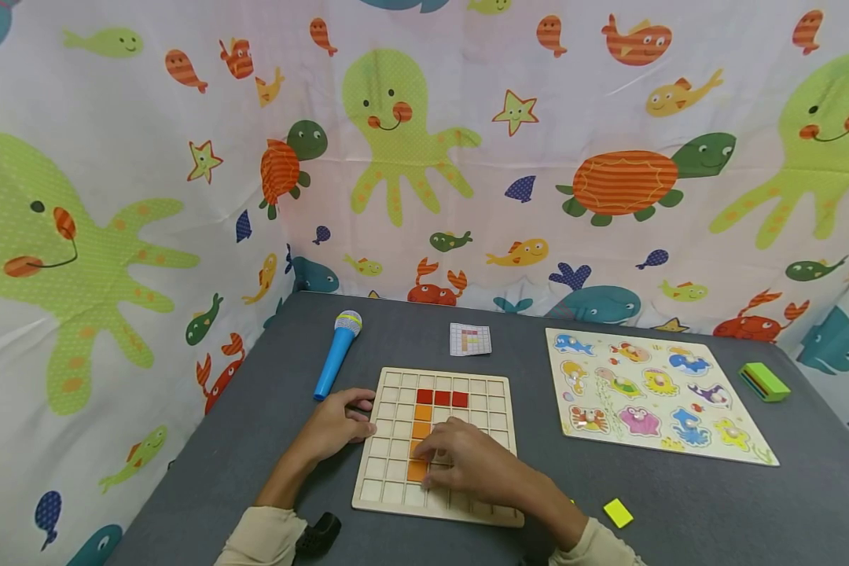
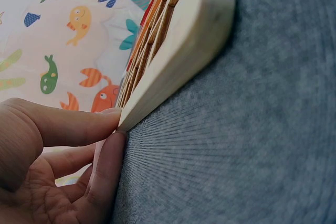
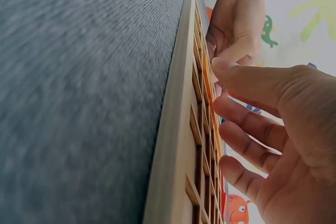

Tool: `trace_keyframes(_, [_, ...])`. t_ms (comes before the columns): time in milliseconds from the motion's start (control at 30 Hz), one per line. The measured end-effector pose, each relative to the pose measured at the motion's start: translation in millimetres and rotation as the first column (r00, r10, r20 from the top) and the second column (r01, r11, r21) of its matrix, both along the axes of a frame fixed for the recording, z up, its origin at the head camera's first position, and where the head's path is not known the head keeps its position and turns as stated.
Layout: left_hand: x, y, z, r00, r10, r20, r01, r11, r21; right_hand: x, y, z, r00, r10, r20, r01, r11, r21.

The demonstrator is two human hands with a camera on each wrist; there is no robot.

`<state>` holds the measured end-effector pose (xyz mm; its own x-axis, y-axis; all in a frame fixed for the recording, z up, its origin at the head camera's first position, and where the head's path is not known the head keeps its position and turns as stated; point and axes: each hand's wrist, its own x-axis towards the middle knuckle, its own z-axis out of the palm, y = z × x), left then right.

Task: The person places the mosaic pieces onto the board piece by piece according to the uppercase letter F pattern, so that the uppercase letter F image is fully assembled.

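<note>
A wooden grid board (image 1: 435, 515) lies on the table, bearing red tiles (image 1: 442, 398) in a row and orange tiles (image 1: 420, 429) in a column below them. At the board's left edge, my left hand (image 1: 336, 424) pinches the rim between thumb and finger; the left wrist view shows this hand (image 2: 63, 156) at the board's edge (image 2: 184, 51). Over the lower middle of the grid is my right hand (image 1: 470, 464), its fingertips touching the orange column. In the right wrist view that hand (image 3: 278, 124) has loosely bent, spread fingers, with no tile seen between them.
A blue toy microphone (image 1: 337, 354) lies left of the board and a small pattern card (image 1: 470, 339) behind it. To the right are a sea-animal peg puzzle (image 1: 651, 393), a green block-shaped item (image 1: 764, 382) and a loose yellow tile (image 1: 619, 512). A printed curtain (image 1: 424, 181) stands behind the table.
</note>
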<state>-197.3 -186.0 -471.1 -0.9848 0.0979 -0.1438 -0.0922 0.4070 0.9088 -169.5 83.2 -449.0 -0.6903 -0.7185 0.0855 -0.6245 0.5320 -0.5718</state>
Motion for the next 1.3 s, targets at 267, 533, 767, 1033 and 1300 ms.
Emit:
trace_keyframes(267, [-0.7,1.4,-1.9,1.0,0.012,0.005,-0.012,1.0,-0.009,4.5,19.8,2.9,0.999,-0.025,0.024,0.025,0.999,-0.027])
trace_keyframes(533, [-0.2,1.5,-1.6,1.0,0.015,-0.002,-0.015,1.0,-0.022,11.2,49.2,7.0,0.995,-0.068,0.068,0.073,0.994,-0.078])
trace_keyframes(767, [-0.6,1.3,-1.9,1.0,0.008,-0.001,-0.008,1.0,-0.027,18.3,74.4,14.3,0.989,-0.112,0.095,0.12,0.989,-0.084])
trace_keyframes(1033, [-0.7,1.3,-1.5,1.0,0.011,0.003,-0.011,0.999,-0.032,24.5,100.1,17.1,0.978,-0.19,0.083,0.191,0.982,-0.007])
trace_keyframes(1300, [-0.9,1.0,-1.8,1.0,0.008,0.002,-0.008,1.0,-0.027,31.6,126.8,14.2,0.968,-0.235,0.091,0.233,0.972,0.033])
